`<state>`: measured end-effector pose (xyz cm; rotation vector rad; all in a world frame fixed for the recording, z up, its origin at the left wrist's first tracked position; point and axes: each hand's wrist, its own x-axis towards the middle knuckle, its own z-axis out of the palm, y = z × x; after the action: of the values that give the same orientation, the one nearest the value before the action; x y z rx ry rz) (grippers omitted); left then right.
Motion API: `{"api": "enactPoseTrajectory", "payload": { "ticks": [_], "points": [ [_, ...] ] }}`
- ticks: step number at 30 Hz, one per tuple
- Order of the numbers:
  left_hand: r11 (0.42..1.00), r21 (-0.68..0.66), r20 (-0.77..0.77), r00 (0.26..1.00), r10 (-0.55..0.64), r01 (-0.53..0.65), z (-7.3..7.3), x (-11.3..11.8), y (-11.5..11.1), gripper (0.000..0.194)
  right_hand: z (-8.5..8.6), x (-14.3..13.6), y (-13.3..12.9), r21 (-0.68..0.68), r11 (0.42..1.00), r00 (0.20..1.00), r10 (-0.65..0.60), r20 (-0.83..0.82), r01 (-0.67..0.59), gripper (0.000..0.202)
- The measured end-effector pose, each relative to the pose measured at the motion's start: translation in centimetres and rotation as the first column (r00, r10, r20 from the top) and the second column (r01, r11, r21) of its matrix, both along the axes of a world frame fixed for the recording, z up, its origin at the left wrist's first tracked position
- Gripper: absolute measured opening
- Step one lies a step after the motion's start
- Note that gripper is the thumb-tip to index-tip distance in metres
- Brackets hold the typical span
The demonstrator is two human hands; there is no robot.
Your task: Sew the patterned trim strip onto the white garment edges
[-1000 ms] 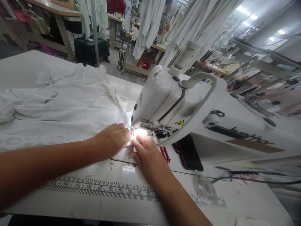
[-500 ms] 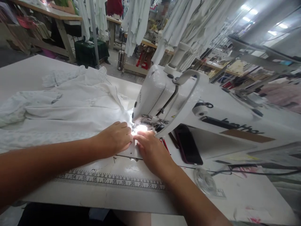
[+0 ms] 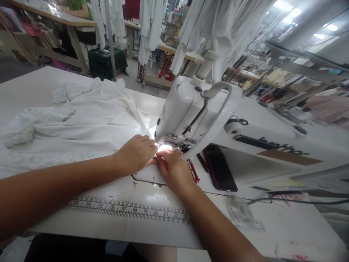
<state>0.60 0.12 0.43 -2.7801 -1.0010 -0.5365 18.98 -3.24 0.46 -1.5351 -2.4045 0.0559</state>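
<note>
A white sewing machine (image 3: 188,109) stands at the centre right, its lamp glowing over the needle area. White fabric (image 3: 89,116) with pale patterned edges spreads over the table on the left and runs up to the needle. Just left of the needle, my left hand (image 3: 138,153) has its fingers closed and pressed down on the fabric's edge. My right hand (image 3: 174,168) is in front of the needle area, fingertips pinched at the fabric edge beside the left fingers. The needle and the exact grip are partly hidden by my fingers and the glare.
A phone (image 3: 220,169) and red snips (image 3: 194,171) lie under the machine arm. A clear bobbin-like disc (image 3: 240,211) is to the right. A ruler strip (image 3: 131,211) runs along the front edge. Behind, a person in green (image 3: 81,10) sits at another table (image 3: 51,14).
Both hands have shifted slightly, and my fingertips are closer together at the fabric edge. The red snips show more clearly beside my right hand. The view has moved a little.
</note>
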Motion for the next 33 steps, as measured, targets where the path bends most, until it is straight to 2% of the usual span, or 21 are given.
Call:
{"api": "enactPoseTrajectory", "payload": {
  "ticks": [5, 9, 16, 20, 25, 29, 33],
  "points": [
    [0.996, 0.084, -0.044, 0.999, -0.027, 0.031, -0.6, 0.4, 0.8, 0.023, -0.2, 0.7, 0.1, 0.02, 0.999, 0.999, -0.049, 0.023, 0.048, 0.023],
    [0.985, 0.134, -0.084, 0.992, -0.098, 0.108, -0.4, 0.1, 1.0, 0.026, -0.4, 0.7, 0.2, 0.068, 0.997, 0.997, -0.044, 0.061, 0.039, 0.024],
    [0.945, 0.243, -0.108, 0.974, -0.197, 0.218, -0.4, 0.0, -0.1, 0.028, -0.5, 1.3, 0.1, 0.17, 0.979, 0.986, 0.089, 0.143, -0.113, 0.026],
    [0.952, 0.214, -0.104, 0.974, -0.201, 0.219, -0.6, 0.0, -1.1, 0.027, -0.2, 2.0, -0.2, 0.203, 0.964, 0.975, 0.141, 0.171, -0.175, 0.027],
    [0.971, 0.08, -0.135, 0.968, -0.213, 0.225, -0.1, -0.3, -1.9, 0.024, -0.1, 2.3, -0.1, 0.219, 0.957, 0.971, 0.153, 0.184, -0.192, 0.028],
    [0.978, 0.028, -0.114, 0.973, -0.202, 0.206, 0.1, -0.5, -1.7, 0.024, -0.6, 2.4, 0.4, 0.223, 0.963, 0.973, 0.106, 0.207, -0.153, 0.028],
    [0.98, -0.01, -0.092, 0.975, -0.201, 0.201, -0.4, -0.6, -1.4, 0.024, -0.6, 2.4, 0.5, 0.205, 0.972, 0.972, 0.068, 0.225, -0.115, 0.028]
  ]
}}
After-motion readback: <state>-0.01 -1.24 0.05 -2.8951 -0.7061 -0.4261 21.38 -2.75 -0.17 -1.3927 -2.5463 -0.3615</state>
